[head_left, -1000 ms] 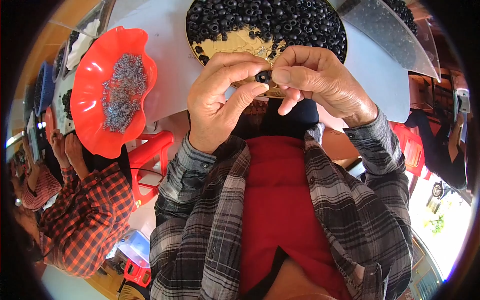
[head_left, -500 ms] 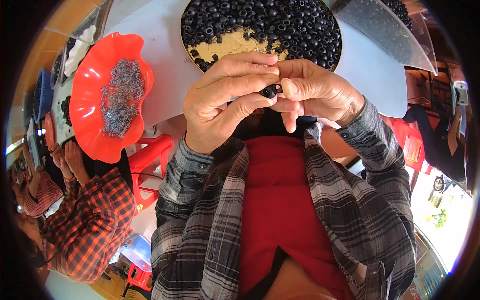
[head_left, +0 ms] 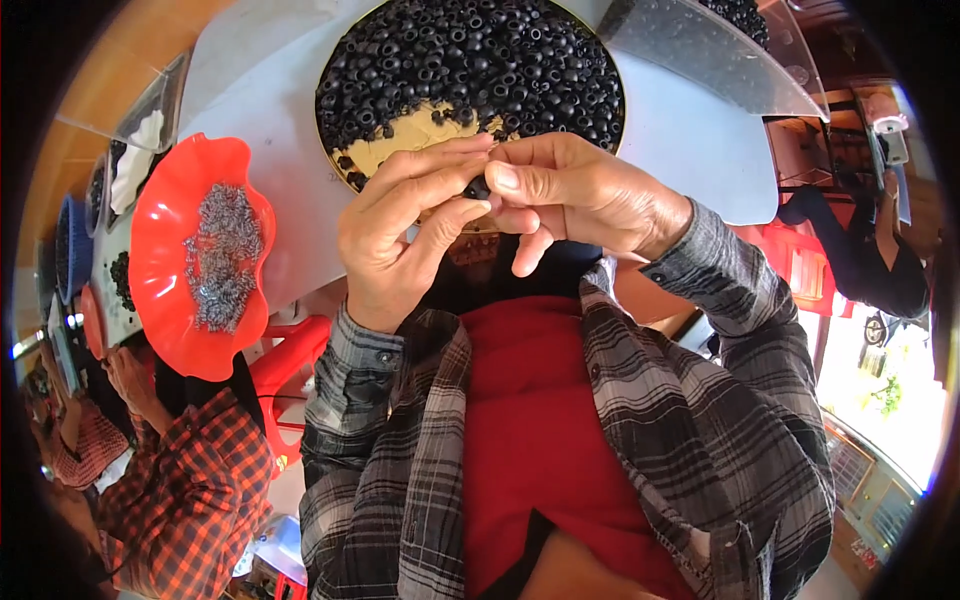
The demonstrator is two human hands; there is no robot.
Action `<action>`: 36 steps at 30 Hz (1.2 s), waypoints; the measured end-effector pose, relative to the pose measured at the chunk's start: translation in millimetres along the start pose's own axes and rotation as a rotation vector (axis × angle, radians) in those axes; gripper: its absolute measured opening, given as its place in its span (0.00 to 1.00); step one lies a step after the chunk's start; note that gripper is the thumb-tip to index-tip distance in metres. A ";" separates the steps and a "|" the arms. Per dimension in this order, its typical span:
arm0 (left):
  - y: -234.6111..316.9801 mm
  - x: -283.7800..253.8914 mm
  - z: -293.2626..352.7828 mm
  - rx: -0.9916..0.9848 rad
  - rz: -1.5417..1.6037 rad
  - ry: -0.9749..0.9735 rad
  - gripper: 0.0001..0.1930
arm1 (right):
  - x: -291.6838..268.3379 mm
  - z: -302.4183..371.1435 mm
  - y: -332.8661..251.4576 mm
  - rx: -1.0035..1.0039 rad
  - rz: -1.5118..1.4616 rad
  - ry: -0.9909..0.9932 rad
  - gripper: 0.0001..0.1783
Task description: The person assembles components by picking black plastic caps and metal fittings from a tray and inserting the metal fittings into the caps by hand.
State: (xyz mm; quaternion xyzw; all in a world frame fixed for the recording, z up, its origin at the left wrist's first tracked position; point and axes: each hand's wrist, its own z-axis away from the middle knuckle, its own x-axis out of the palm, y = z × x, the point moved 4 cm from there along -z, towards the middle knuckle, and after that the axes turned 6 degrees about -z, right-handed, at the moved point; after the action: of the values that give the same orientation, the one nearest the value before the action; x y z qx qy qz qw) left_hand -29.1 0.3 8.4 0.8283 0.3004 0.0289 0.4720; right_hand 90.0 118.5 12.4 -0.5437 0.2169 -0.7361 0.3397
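Observation:
A small black plastic cord lock (head_left: pixel 478 188) is pinched between my two hands, above the near edge of a round tray. My left hand (head_left: pixel 392 230) has its thumb and fingers closed on it from the left. From the right, the thumb and forefinger of my right hand (head_left: pixel 585 192) press against it; the other fingers are curled below. Fingertips hide most of the piece. Behind my hands, the gold-coloured tray (head_left: pixel 400 138) holds a heap of hollow, rounded black parts (head_left: pixel 470 65).
A red wavy-rimmed bowl (head_left: pixel 165 255) of small metal springs (head_left: pixel 225 250) stands at left on the pale table (head_left: pixel 285 205). A clear bin (head_left: pixel 690 60) sits at back right. A co-worker in a checked shirt (head_left: pixel 205 460) is at left, beside a red stool (head_left: pixel 290 360).
The view has shifted, so the tray and my hands sit farther left and the bowl lower. My hands have drawn together, covering more of the cord lock.

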 end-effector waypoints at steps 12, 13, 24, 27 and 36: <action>7.4 1.4 3.4 -0.052 -0.065 0.086 0.11 | 2.8 6.4 -9.5 -0.041 0.160 0.123 0.21; 8.6 0.1 5.1 -0.054 -0.068 0.088 0.11 | 5.2 6.9 -7.9 -0.039 0.160 0.120 0.21; -2.3 4.7 18.1 -0.157 0.017 0.197 0.12 | 15.8 13.5 -6.6 -0.502 0.438 0.308 0.11; -3.1 1.8 17.8 -0.157 0.012 0.179 0.12 | 11.8 8.8 -7.9 -0.552 0.535 0.297 0.10; -6.2 1.2 16.9 -0.179 0.030 0.163 0.11 | 6.6 6.5 -13.8 -0.247 0.356 0.298 0.12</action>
State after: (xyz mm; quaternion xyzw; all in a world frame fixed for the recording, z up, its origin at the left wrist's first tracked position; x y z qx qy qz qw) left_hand -25.4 -9.6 -6.2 0.7823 0.3216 0.1299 0.5174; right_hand 91.4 123.2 28.2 -0.4200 0.4450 -0.7046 0.3593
